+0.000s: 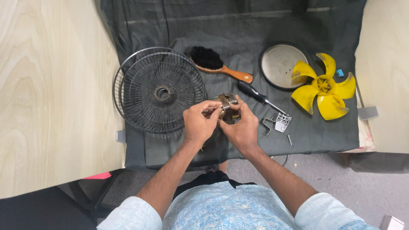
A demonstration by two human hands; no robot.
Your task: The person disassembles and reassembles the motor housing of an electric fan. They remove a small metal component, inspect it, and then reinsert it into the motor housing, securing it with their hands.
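Small brass-and-steel motor part [227, 108]: held above the near edge of the dark cloth [324, 140], centre of view, long axis running roughly 12 to 6 o'clock. Left hand [199, 123] pinches its 9 o'clock side with closed fingers; right hand [243, 127] cups it from 4 o'clock, fingers wrapped. Both equally near. Wire fan guard [157, 89] at 9 o'clock; screwdriver [257, 94], brush [217, 64] at 1 o'clock; yellow fan blade [326, 85] at 3 o'clock.

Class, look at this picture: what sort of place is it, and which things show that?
Probably a small repair bench: a dark cloth spread over a wooden table holds a wire fan guard, yellow fan blades and a screwdriver.
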